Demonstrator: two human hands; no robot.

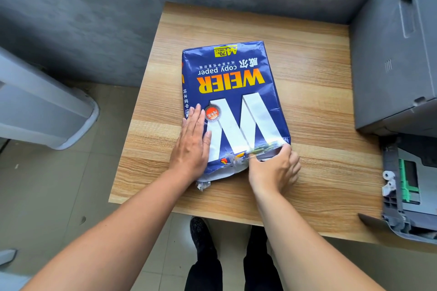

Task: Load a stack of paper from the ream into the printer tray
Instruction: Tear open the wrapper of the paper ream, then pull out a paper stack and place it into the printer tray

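A blue-wrapped ream (234, 101) of copy paper lies flat on a wooden table (314, 92), its torn end toward the person. The left hand (191, 144) presses flat on it, fingers spread and released; the right hand (274, 168) pinches the wrapper's torn flap. A grey printer (397, 54) and its tray (406, 186) sit at right.

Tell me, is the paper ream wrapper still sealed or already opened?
Opened: the ream wrapper is torn at its near end, where the right hand reaches in.
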